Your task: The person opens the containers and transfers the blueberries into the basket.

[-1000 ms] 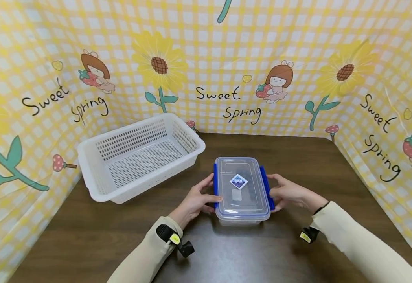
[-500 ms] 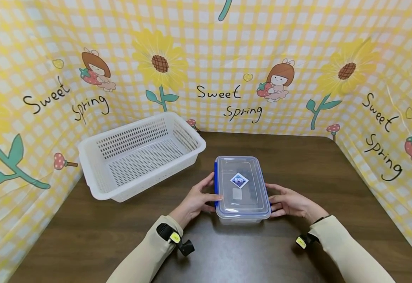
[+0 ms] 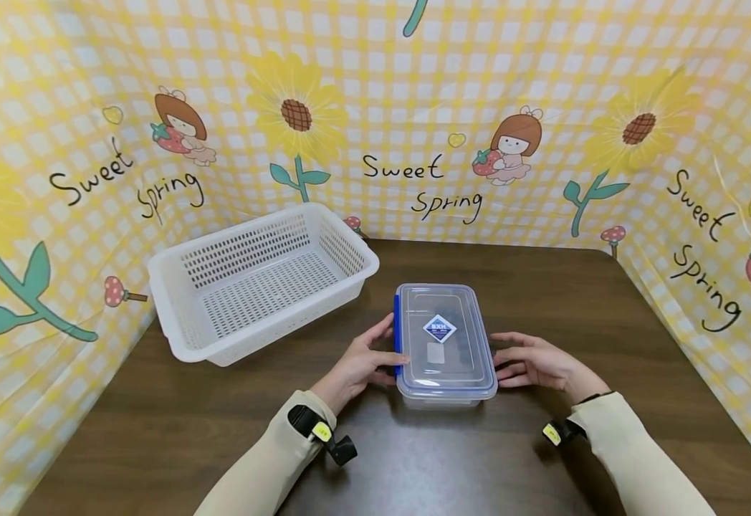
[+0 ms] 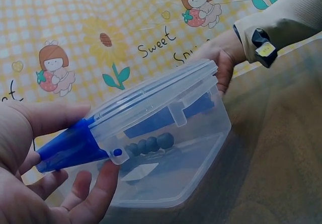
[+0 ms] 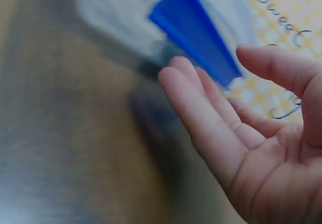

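A clear plastic food container [image 3: 448, 337] with a clear lid and blue side latches stands mid-table. My left hand [image 3: 361, 364] is at its left side. The thumb lies over the left latch [image 4: 70, 146], with fingers beneath, pinching it in the left wrist view; this latch sticks outward from the lid. On the opposite side my right hand [image 3: 537, 364] has its fingers loosely extended close to the container. The right latch [image 5: 196, 35] shows beyond those fingertips in the right wrist view. Several dark round pieces [image 4: 151, 144] show through the container wall.
A white perforated basket [image 3: 262, 344] sits at the back left of the dark wooden table [image 3: 408, 466]. Yellow checked cloth [image 3: 395, 93] printed with flowers and figures hangs behind and at both sides.
The right latch stood out beside the lid under my right hand; it has swung down out of the head view. The right fingers have loosened and straightened. My left hand has kept its place.
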A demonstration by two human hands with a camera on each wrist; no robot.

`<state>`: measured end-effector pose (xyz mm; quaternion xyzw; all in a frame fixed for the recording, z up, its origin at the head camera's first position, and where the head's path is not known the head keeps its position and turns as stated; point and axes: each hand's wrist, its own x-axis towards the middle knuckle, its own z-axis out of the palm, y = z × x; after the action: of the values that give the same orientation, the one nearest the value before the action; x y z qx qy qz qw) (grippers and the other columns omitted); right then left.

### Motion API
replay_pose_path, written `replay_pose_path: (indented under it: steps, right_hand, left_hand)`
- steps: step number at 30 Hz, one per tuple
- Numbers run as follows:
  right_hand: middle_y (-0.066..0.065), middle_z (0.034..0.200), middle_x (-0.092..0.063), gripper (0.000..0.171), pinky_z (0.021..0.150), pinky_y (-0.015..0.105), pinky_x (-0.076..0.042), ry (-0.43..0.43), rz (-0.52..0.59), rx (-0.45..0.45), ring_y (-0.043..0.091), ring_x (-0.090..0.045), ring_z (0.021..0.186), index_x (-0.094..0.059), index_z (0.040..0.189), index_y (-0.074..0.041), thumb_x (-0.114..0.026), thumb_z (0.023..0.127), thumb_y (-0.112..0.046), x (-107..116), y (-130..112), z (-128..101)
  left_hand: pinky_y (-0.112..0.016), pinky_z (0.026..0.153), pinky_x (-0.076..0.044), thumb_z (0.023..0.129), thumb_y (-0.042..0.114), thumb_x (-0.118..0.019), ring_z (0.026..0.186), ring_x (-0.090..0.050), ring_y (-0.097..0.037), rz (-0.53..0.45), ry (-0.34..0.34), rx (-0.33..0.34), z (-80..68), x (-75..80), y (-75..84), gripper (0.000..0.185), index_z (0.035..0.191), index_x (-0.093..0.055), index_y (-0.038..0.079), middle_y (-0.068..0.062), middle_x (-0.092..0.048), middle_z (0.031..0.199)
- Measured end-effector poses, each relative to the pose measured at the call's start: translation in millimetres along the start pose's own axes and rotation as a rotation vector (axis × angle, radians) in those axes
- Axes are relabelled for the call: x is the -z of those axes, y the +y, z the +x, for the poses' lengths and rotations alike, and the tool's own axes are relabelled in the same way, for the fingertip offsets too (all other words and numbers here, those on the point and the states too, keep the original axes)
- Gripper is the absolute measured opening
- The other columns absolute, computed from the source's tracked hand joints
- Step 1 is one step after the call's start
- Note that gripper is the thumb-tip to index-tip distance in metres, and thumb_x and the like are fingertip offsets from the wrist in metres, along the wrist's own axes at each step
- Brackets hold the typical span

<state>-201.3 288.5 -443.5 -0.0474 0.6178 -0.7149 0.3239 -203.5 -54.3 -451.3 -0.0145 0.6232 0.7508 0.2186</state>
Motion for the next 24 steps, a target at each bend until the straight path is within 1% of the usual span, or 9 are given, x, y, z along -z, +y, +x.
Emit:
replay_pose_path:
  steps: [3, 8, 10, 12, 16, 19, 24]
  right_hand:
    - [0.011, 0.103, -0.067, 0.06, 0.081, 0.041, -0.061, 0.024, -0.024, 0.035, 0.021, -0.07, 0.085, -0.015, 0.152, 0.006, -0.048, 0.104, -0.007, -1, -11, -4]
    - [0.009, 0.105, -0.067, 0.065, 0.079, 0.042, -0.061, -0.016, -0.069, 0.075, 0.021, -0.071, 0.084, -0.01, 0.154, 0.002, -0.05, 0.105, -0.012, -11, -21, -4]
    - [0.009, 0.107, -0.066, 0.069, 0.078, 0.044, -0.061, -0.029, -0.096, 0.087, 0.021, -0.071, 0.084, -0.007, 0.154, 0.001, -0.053, 0.103, -0.01, -16, -21, -3]
    - [0.009, 0.107, -0.063, 0.075, 0.077, 0.044, -0.061, -0.024, -0.129, 0.099, 0.021, -0.07, 0.084, -0.006, 0.155, -0.001, -0.057, 0.1, -0.006, -20, -20, -2]
    - [0.011, 0.106, -0.056, 0.087, 0.074, 0.044, -0.062, 0.025, -0.181, 0.113, 0.022, -0.069, 0.084, -0.008, 0.157, -0.002, -0.066, 0.092, 0.002, -25, -18, 1]
    - [0.011, 0.105, -0.056, 0.091, 0.073, 0.042, -0.062, 0.047, -0.19, 0.12, 0.022, -0.068, 0.083, -0.009, 0.158, -0.001, -0.069, 0.09, 0.003, -25, -17, 3]
    - [0.009, 0.103, -0.06, 0.09, 0.07, 0.04, -0.062, 0.042, -0.151, 0.134, 0.021, -0.068, 0.082, -0.009, 0.158, -0.001, -0.068, 0.09, 0.006, -25, -14, 5]
  left_hand:
    - [-0.053, 0.072, -0.061, 0.083, -0.001, -0.078, 0.095, -0.067, -0.032, -0.002, 0.009, 0.007, -0.4, 0.4, 2.3, 0.085, 0.154, -0.039, 0.025, -0.017, -0.039, 0.15]
    - [-0.048, 0.066, -0.062, 0.085, 0.001, -0.076, 0.098, -0.066, -0.034, 0.012, 0.015, 0.001, 0.6, 3.4, 5.1, 0.078, 0.152, -0.043, 0.021, -0.018, -0.045, 0.144]
    - [-0.046, 0.063, -0.062, 0.085, -0.001, -0.075, 0.098, -0.066, -0.037, 0.021, 0.008, 0.005, 1.3, 4.5, 6.4, 0.077, 0.152, -0.043, 0.019, -0.019, -0.046, 0.143]
    - [-0.044, 0.061, -0.062, 0.084, -0.003, -0.075, 0.1, -0.065, -0.04, 0.024, 0.0, 0.015, 1.9, 5.1, 8.0, 0.078, 0.152, -0.043, 0.019, -0.019, -0.045, 0.143]
    - [-0.044, 0.06, -0.062, 0.083, -0.009, -0.072, 0.104, -0.064, -0.044, 0.024, -0.019, 0.021, 2.3, 6.0, 11.3, 0.081, 0.153, -0.042, 0.018, -0.022, -0.044, 0.145]
    - [-0.043, 0.058, -0.062, 0.082, -0.011, -0.072, 0.1, -0.066, -0.042, 0.028, -0.026, 0.022, 2.0, 5.9, 14.0, 0.083, 0.153, -0.04, 0.017, -0.022, -0.044, 0.145]
    - [-0.039, 0.052, -0.061, 0.081, -0.015, -0.069, 0.088, -0.069, -0.038, 0.036, -0.056, 0.013, 2.0, 5.4, 17.6, 0.085, 0.155, -0.036, 0.012, -0.025, -0.044, 0.143]
